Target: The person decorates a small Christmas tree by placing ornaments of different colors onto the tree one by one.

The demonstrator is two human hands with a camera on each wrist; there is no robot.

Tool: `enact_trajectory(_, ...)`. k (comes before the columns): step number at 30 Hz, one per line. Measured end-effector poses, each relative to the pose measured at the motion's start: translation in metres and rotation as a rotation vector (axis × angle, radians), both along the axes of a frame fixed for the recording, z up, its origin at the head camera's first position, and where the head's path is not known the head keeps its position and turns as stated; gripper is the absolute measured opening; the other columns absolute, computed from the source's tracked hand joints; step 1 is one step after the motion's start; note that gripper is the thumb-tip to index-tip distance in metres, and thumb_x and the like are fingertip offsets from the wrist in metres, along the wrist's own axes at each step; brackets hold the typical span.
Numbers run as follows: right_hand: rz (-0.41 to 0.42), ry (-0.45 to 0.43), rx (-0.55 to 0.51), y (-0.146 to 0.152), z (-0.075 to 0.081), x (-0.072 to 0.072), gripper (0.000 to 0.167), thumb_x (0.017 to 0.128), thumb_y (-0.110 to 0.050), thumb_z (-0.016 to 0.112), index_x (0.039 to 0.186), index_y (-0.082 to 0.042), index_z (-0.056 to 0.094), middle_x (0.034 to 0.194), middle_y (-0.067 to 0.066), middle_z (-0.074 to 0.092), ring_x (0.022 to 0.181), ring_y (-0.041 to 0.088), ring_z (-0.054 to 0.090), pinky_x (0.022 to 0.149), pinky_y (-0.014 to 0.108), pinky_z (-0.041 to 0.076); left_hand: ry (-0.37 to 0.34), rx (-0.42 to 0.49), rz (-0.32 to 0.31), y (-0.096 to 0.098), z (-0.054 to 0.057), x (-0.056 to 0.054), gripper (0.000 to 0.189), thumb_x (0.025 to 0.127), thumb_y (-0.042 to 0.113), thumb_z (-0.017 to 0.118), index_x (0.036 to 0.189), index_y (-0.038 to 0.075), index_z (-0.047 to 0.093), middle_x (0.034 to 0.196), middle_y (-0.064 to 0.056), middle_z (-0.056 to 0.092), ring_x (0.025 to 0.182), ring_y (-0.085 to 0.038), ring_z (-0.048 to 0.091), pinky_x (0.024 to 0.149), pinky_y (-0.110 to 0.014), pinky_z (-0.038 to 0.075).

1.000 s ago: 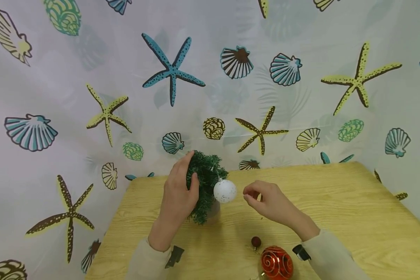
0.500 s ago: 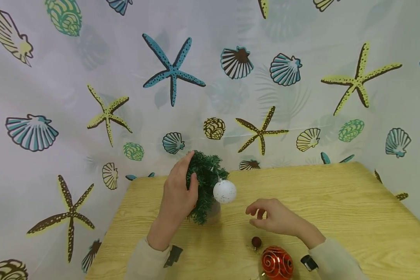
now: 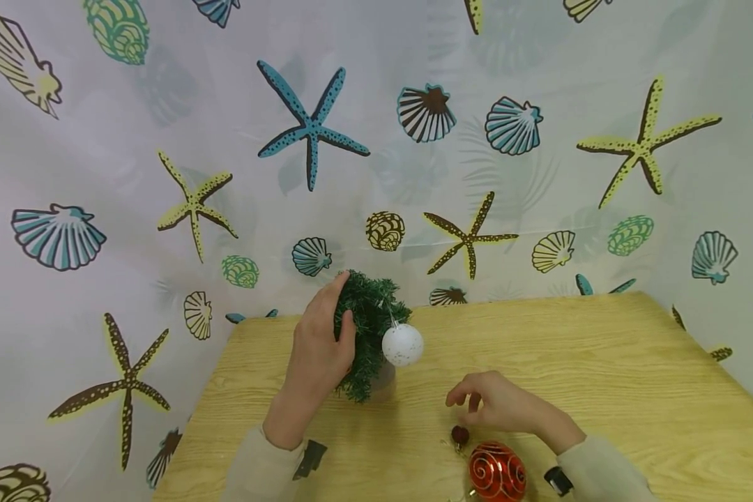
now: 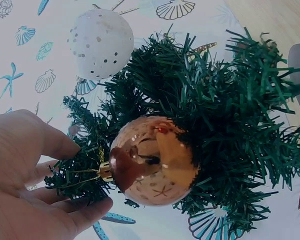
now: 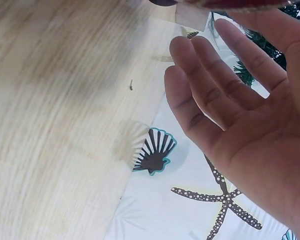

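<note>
A small green artificial Christmas tree [image 3: 367, 314] stands at the table's middle left. My left hand [image 3: 316, 341] holds its tip, thumb and fingers round the bristly green end in the left wrist view. Beside those fingers hangs a shiny gold-toned ball ornament [image 4: 152, 162] with a gold cap and string. A speckled white ball ornament [image 3: 403, 344] hangs from the tree's right side. My right hand [image 3: 498, 403], fingers loosely bent and holding nothing, hovers just above a small dark red ball ornament [image 3: 460, 436] on the table.
A large red ball ornament [image 3: 497, 471] with glittery swirls lies nearest me, below the right hand. The tree's grey pot [image 3: 384, 382] sits on the wooden table [image 3: 602, 369]. A white curtain [image 3: 376, 174] printed with shells and starfish surrounds the table's back and sides.
My right hand has moved from beside the white ball down toward me, near the small dark red ball, its fingers loosening. The left hand stays at the tree.
</note>
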State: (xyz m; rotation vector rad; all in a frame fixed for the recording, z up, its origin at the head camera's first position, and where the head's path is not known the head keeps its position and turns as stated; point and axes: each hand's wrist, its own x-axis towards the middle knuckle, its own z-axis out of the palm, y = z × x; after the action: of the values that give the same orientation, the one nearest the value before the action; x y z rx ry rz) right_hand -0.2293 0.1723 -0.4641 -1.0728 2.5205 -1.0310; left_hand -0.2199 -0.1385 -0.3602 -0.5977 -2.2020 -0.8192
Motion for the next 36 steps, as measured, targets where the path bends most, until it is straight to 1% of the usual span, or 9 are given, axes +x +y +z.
enact_trajectory(3, 0.003, -0.053, 0.009, -0.001, -0.003, 0.001, 0.024, 0.093, -0.016, 0.079, 0.114, -0.006, 0.078, 0.112, 0.010, 0.075, 0.084, 0.002, 0.065, 0.072, 0.023, 0.055, 0.010, -0.002, -0.005, 0.000, -0.001, -0.001, 0.057, 0.100, -0.004, 0.064, 0.155, 0.001, 0.048, 0.147, -0.024, 0.060, 0.132, -0.042, 0.062, 0.099, -0.054, 0.058)
enact_trajectory(6, 0.007, -0.095, 0.008, -0.001, -0.004, 0.002, 0.025, 0.091, -0.018, 0.080, 0.113, -0.006, 0.079, 0.110, 0.011, 0.075, 0.084, 0.004, 0.065, 0.070, 0.023, 0.055, 0.014, -0.002, -0.007, 0.000, -0.001, -0.001, 0.057, 0.100, -0.004, 0.064, 0.155, 0.001, 0.048, 0.147, -0.024, 0.060, 0.131, -0.042, 0.062, 0.098, -0.054, 0.058)
enact_trajectory(10, 0.019, -0.146, 0.012, -0.003, -0.004, 0.003, 0.025, 0.089, -0.014, 0.081, 0.112, -0.006, 0.079, 0.104, 0.011, 0.072, 0.081, 0.004, 0.065, 0.068, 0.023, 0.054, 0.012, -0.005, -0.007, 0.000, -0.002, -0.001, 0.057, 0.101, -0.003, 0.063, 0.156, 0.002, 0.048, 0.148, -0.023, 0.060, 0.131, -0.041, 0.062, 0.097, -0.053, 0.059)
enact_trajectory(14, 0.030, -0.189, 0.021, -0.004, -0.006, 0.005, 0.027, 0.087, -0.010, 0.081, 0.113, -0.005, 0.079, 0.101, 0.007, 0.070, 0.078, 0.001, 0.064, 0.068, 0.022, 0.054, 0.008, -0.008, -0.007, 0.000, -0.002, -0.001, 0.057, 0.102, -0.002, 0.063, 0.156, 0.003, 0.048, 0.148, -0.023, 0.060, 0.132, -0.041, 0.062, 0.098, -0.053, 0.059)
enact_trajectory(22, 0.076, -0.155, 0.046, -0.005, -0.012, 0.002, 0.025, 0.086, -0.007, 0.083, 0.110, -0.006, 0.081, 0.098, 0.003, 0.078, 0.079, -0.001, 0.066, 0.069, 0.021, 0.055, 0.004, -0.005, -0.004, 0.000, -0.002, -0.001, 0.056, 0.102, -0.002, 0.063, 0.156, 0.002, 0.048, 0.147, -0.023, 0.060, 0.130, -0.042, 0.063, 0.097, -0.053, 0.059)
enact_trajectory(28, 0.060, -0.130, 0.079, -0.006, -0.015, 0.001, 0.021, 0.085, -0.006, 0.083, 0.105, -0.008, 0.081, 0.091, -0.001, 0.078, 0.075, -0.001, 0.064, 0.067, 0.021, 0.054, -0.002, -0.001, 0.003, -0.001, -0.002, -0.001, 0.056, 0.102, -0.002, 0.063, 0.156, 0.003, 0.048, 0.147, -0.023, 0.060, 0.130, -0.042, 0.063, 0.096, -0.053, 0.059)
enact_trajectory(33, 0.041, -0.119, 0.092, -0.006, -0.014, 0.002, 0.019, 0.084, -0.008, 0.084, 0.103, -0.007, 0.081, 0.091, -0.002, 0.078, 0.075, -0.001, 0.065, 0.065, 0.020, 0.054, 0.003, -0.002, 0.006, 0.000, -0.002, 0.000, 0.056, 0.102, -0.002, 0.063, 0.155, 0.003, 0.049, 0.146, -0.023, 0.061, 0.129, -0.042, 0.064, 0.095, -0.053, 0.060)
enact_trajectory(36, 0.030, -0.112, 0.079, -0.005, -0.012, 0.002, 0.019, 0.085, -0.010, 0.083, 0.103, -0.008, 0.081, 0.092, -0.003, 0.077, 0.074, -0.001, 0.064, 0.064, 0.021, 0.054, 0.011, -0.004, 0.007, 0.000, -0.002, -0.001, 0.056, 0.101, -0.003, 0.064, 0.155, 0.002, 0.049, 0.146, -0.024, 0.061, 0.129, -0.042, 0.064, 0.095, -0.053, 0.060)
